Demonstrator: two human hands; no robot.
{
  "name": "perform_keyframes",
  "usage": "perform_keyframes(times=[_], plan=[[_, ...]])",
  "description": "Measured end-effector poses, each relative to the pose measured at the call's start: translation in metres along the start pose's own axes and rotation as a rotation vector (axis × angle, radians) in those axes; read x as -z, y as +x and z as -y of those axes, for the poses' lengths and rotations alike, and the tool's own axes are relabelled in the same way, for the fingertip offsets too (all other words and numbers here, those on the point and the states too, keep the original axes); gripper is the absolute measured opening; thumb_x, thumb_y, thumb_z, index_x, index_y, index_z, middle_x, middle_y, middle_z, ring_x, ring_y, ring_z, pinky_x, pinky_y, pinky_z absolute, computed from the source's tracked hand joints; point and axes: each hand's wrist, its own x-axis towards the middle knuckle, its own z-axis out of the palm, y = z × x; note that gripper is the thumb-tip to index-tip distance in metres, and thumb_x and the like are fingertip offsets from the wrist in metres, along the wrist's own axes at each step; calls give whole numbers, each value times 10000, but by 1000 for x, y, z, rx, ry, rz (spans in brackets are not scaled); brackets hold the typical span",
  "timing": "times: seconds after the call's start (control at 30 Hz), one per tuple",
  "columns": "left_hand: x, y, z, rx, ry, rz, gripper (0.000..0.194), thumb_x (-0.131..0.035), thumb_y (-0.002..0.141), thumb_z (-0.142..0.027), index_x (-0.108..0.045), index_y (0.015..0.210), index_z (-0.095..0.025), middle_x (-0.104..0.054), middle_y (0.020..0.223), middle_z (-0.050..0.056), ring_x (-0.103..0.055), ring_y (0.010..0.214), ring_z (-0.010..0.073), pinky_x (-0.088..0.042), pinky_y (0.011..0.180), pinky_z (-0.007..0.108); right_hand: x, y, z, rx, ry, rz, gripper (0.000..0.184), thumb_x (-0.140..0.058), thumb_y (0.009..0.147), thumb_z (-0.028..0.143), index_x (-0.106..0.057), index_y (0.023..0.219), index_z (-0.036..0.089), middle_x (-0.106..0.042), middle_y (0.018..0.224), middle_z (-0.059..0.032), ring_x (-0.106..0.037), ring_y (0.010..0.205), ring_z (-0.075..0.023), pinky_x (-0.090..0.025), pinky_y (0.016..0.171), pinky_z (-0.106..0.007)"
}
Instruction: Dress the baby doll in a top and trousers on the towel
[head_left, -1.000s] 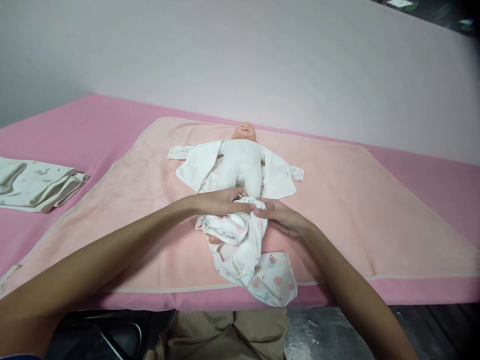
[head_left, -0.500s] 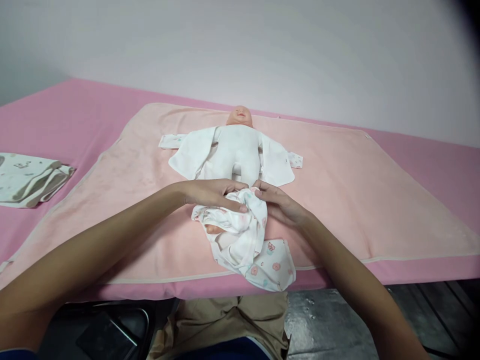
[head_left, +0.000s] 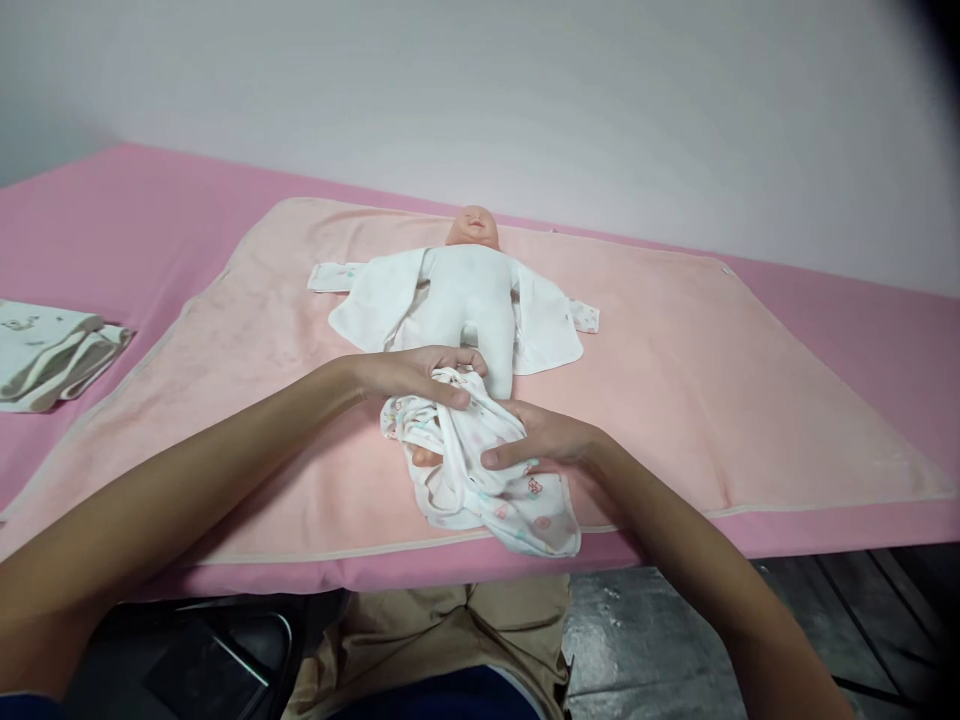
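while the left hand [head_left: 420,375] and right hand [head_left: 544,437] grip a bunched printed garment [head_left: 484,440] at the near end of a face-up doll [head_left: 471,290], a peach blanket [head_left: 637,390] lies beneath, spread across a pink table [head_left: 180,195], pale wall [head_left: 480,100] beyond, folded cloth [head_left: 49,345] at left.

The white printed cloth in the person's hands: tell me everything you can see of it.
The soft-looking white printed cloth has small pink and teal motifs. It is bunched, its flatter loose end crossing the near edge of the peach fleecy blanket. The bare left hand grips its upper folds; the bare right hand holds its right side, thumb on top. A rounded tan piece, perhaps a doll's foot, shows among its left folds.
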Motion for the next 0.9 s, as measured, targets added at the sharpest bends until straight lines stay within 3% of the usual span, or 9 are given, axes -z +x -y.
perform_keyframes(times=[0.13,0.23,0.37,0.5,0.6,0.73,0.8,0.9], plan=[[-3,1,-2,-31,158,-16,494,-981,713,-348,-710,1104,-219,-745,1012,28,-720,869,176,-565,739,266,5,-2,2,-25,-97,18,492,-1008,752,369,-772,1132,164,-774,1004,-42,-731,905,-196,-600,781,-285],[-5,0,-8,64,199,21,450,-980,706,-364,-772,1074,-209,-782,985,54,-733,834,210,-556,697,292,10,-1,3,119,-99,-118,490,-952,828,453,-778,1181,160,-792,1067,-62,-737,1003,-216,-597,879,-306],[-5,-3,-13,173,249,57,315,-968,732,-378,-814,898,-160,-775,817,80,-701,694,215,-495,598,293,11,4,3,218,-42,-291,495,-842,926,589,-790,1179,167,-795,1043,-68,-727,971,-211,-572,865,-300],[2,-1,-4,128,73,-34,274,-927,792,-377,-799,927,-176,-798,931,74,-733,801,207,-562,717,289,14,4,3,224,-116,-231,502,-803,965,590,-771,1258,183,-784,1116,-67,-713,1004,-207,-571,907,-310],[8,2,7,80,-92,-96,317,-903,830,-445,-759,932,-183,-784,921,62,-720,810,195,-592,771,302,22,2,3,189,-234,-91,595,-897,897,493,-712,1386,210,-760,1208,-62,-704,1059,-208,-578,944,-325],[11,5,15,46,-120,-18,449,-820,895,-582,-727,787,-157,-742,832,104,-665,718,188,-590,704,316,28,1,2,208,-315,-30,712,-1001,765,398,-703,1378,194,-757,1139,-46,-705,1038,-218,-578,943,-339],[11,3,13,65,-78,18,581,-760,906,-685,-673,658,-168,-673,690,108,-592,616,176,-562,615,324,24,4,2,243,-290,-88,680,-1014,741,388,-726,1322,185,-757,1077,-32,-705,1003,-211,-577,936,-335],[7,1,5,114,23,14,695,-713,866,-823,-594,567,-207,-425,452,37,-437,487,155,-489,514,332,16,10,2,331,-197,-302,598,-978,790,440,-743,1278,188,-759,1098,-37,-710,1017,-211,-579,937,-335]])
